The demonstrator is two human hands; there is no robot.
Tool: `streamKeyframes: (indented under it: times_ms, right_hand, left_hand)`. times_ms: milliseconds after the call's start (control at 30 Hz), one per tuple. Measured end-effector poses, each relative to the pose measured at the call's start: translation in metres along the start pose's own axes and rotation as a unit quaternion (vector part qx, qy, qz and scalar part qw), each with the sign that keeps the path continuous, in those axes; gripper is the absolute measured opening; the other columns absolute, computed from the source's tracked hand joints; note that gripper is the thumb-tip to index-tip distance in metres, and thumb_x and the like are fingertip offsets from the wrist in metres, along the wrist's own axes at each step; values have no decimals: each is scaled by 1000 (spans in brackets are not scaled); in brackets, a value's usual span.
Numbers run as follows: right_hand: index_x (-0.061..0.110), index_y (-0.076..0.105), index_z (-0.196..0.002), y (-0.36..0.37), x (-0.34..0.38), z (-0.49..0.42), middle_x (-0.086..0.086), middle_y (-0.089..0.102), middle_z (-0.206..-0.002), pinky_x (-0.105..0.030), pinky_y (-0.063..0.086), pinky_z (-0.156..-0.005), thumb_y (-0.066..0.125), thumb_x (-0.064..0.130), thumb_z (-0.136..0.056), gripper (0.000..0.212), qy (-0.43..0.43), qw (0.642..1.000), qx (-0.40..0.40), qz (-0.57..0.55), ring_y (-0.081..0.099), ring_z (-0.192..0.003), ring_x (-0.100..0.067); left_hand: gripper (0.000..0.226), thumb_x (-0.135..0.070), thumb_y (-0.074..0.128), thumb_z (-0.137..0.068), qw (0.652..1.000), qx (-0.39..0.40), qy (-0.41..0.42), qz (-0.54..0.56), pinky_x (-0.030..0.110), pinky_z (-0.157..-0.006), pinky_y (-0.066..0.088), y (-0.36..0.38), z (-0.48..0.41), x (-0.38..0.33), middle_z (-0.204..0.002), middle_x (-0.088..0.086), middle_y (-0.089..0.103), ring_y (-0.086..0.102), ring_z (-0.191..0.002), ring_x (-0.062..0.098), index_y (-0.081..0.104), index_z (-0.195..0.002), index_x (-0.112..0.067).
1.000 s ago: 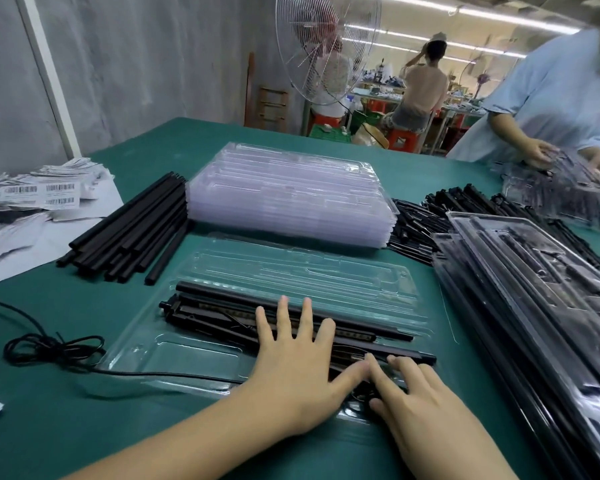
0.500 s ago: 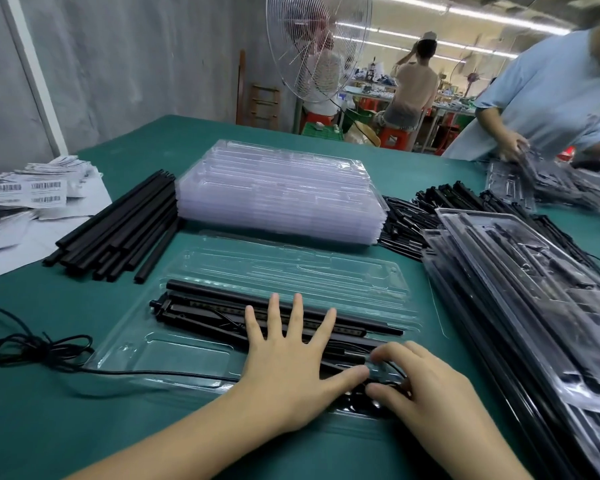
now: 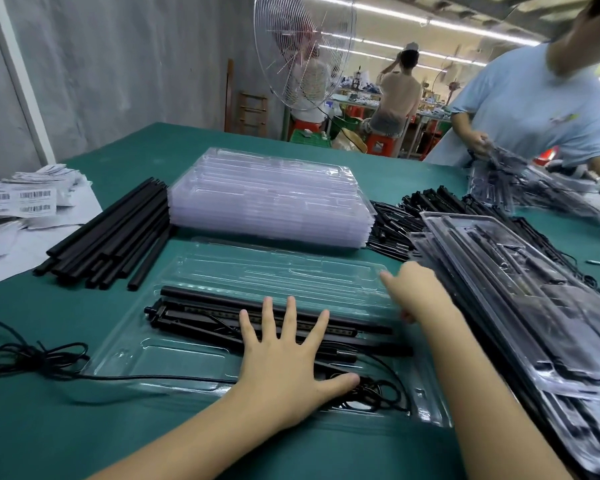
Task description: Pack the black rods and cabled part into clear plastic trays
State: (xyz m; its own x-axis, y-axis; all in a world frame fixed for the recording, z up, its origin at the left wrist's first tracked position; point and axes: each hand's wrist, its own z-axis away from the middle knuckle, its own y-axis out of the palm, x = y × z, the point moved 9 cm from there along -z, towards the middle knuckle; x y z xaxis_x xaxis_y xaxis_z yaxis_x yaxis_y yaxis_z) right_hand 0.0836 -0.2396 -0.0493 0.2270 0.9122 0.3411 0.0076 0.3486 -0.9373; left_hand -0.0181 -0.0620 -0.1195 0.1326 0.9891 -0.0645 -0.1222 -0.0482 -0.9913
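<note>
Five left fingers [image 3: 290, 315] lie spread and straight, the left hand [image 3: 284, 365] pressing flat on the cabled part [image 3: 194, 318] in the near half of one open tray [image 3: 187, 358]. One rod [image 3: 243, 296] lies just behind it in the same tray. The right hand [image 3: 418, 292] is at the tray's right edge, blurred; whether it grips cannot be told. The cable [image 3: 32, 355] trails left onto the table [image 3: 84, 427]. One pile of loose rods [image 3: 111, 237], too many to count, lies left of one stack of empty trays [image 3: 271, 202]; packed trays [image 3: 499, 289] lie right.
</note>
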Motion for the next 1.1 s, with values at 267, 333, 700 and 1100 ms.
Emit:
streamKeyframes:
  times_ms: [267, 333, 700, 1100]
  right_hand:
    - [3, 62, -110, -12, -24, -23, -17, 64, -110, -30, 44, -75, 52, 10, -88, 25, 63, 962, -108, -241, 59, -94, -31]
    - [7, 63, -111, -21, -24, -5, -8, 62, -100, -28, 48, -65, 43, 5, -89, 29, 42, 918, -130, -373, 60, -76, -28]
    - [9, 51, -70, -18, -43, 74, -15, 63, -94, -35, 46, -72, 20, 68, -90, 69, 46, 831, -26, -554, 58, -80, -28]
    - [27, 51, -131, 14, -17, 94, -7, 50, -133, -29, 41, -99, 58, 35, -90, 43, -93, 989, 99, 62, 49, -121, -25]
  left_hand:
    - [96, -88, 7, -66, 998, -32, 39, 34, 49, -110, -23, -8, 1, -4, -152, 1, -35, -36, -138, 21, -20, -145, -42]
    - [94, -86, 12, -73, 997, -46, 44, 43, 44, -112, -22, -10, 2, -4, -156, -4, -24, -32, -140, 17, -14, -149, -38]
    - [91, -80, 14, -81, 998, -33, 50, 26, 41, -118, -12, -11, 5, -8, -158, -1, 3, -8, -146, 17, -13, -150, -28]
    - [71, -59, 11, -96, 998, -28, 46, 29, 34, -116, -17, -13, 8, -10, -161, 1, -7, -12, -146, 12, -9, -152, -20]
